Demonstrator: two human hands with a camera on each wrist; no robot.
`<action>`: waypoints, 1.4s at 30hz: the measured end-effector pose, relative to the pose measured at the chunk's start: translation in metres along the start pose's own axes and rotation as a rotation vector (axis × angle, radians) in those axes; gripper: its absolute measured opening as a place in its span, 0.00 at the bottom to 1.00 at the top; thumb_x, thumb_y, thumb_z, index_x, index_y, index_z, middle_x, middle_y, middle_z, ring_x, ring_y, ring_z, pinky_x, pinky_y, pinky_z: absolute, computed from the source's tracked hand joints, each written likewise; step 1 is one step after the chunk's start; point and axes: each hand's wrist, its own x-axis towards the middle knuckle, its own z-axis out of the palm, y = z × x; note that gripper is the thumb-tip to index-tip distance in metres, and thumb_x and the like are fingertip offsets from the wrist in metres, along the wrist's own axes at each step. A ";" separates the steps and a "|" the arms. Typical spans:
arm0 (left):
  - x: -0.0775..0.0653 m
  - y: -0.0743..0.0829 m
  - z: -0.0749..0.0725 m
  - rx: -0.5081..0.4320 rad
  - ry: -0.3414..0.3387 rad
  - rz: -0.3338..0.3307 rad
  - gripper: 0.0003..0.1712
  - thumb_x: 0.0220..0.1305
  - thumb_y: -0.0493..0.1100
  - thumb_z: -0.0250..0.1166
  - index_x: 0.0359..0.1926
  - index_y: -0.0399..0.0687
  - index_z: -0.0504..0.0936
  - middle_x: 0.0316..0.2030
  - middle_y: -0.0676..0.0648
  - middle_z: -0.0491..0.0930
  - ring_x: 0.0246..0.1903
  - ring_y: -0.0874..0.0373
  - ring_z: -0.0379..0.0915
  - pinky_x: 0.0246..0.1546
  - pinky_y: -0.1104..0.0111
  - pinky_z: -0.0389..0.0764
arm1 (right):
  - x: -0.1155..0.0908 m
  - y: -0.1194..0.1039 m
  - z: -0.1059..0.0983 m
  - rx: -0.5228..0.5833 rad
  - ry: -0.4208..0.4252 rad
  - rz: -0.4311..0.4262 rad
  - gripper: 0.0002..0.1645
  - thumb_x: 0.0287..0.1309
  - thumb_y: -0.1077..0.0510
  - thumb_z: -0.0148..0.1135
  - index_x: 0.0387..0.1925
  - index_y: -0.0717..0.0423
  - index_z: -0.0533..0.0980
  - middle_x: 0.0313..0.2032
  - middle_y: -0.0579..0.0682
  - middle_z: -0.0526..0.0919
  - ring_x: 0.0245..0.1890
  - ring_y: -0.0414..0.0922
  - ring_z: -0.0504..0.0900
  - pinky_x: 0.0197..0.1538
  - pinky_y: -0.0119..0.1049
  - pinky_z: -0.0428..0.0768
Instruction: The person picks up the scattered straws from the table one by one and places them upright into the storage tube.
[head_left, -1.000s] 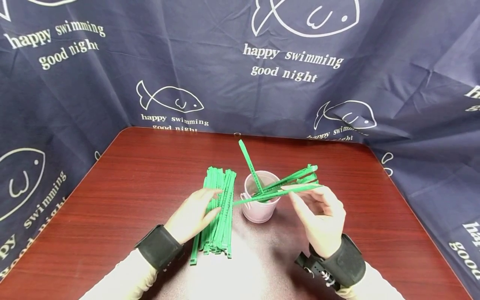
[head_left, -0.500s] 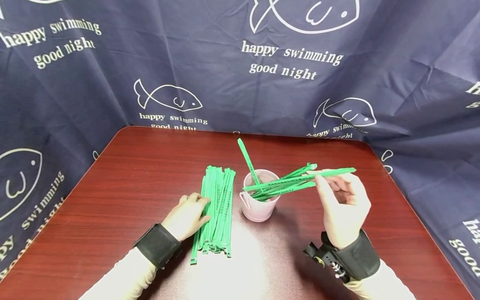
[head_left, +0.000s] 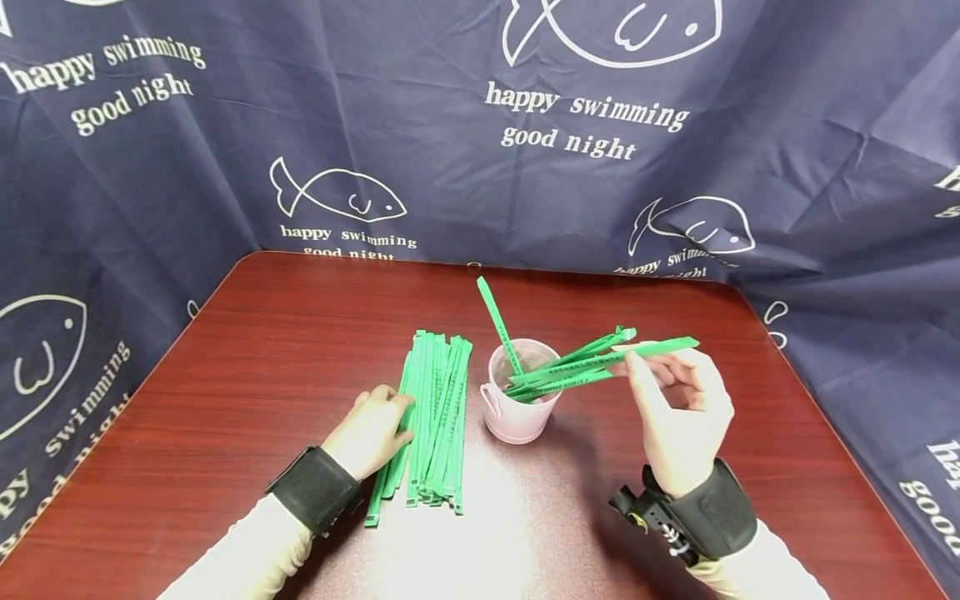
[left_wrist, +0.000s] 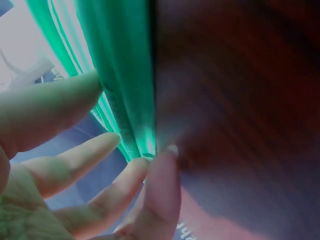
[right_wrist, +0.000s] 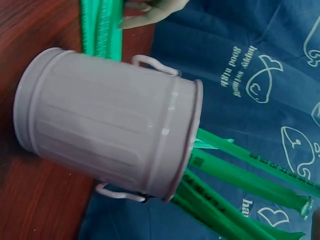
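My right hand point(head_left: 684, 421) pinches a green wrapped straw point(head_left: 671, 346) between thumb and fingers. Its far end reaches over the mouth of a small pink bucket point(head_left: 517, 427), where several like straws point(head_left: 592, 346) lean right. Another straw point(head_left: 493, 310) leans toward the back left. Left of the bucket lies a pile of green wrapped straws point(head_left: 442, 425). My left hand point(head_left: 369, 429) touches the pile's left edge, where a few straws point(head_left: 384, 479) lie slightly apart. In the left wrist view, spread fingertips point(left_wrist: 107, 142) touch a straw point(left_wrist: 125, 65); nothing shows a firm grip.
The red-brown table point(head_left: 315, 317) carries the pile and bucket, with a bright glare in front. A dark blue fish-print cloth point(head_left: 465, 150) hangs behind and at both sides. The bucket has small side handles point(right_wrist: 155, 65).
My right hand has moved right from the bucket, bringing the pinched straw's end over it. My left hand has drawn back left, and a few straws have slid away from the pile.
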 end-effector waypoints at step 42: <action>0.003 0.005 -0.009 -0.119 0.023 -0.148 0.18 0.52 0.33 0.73 0.46 0.39 0.83 0.38 0.38 0.83 0.37 0.43 0.83 0.36 0.53 0.83 | -0.028 0.034 -0.002 -0.371 -0.280 0.234 0.12 0.51 0.77 0.65 0.39 0.71 0.78 0.31 0.41 0.87 0.29 0.34 0.87 0.37 0.25 0.84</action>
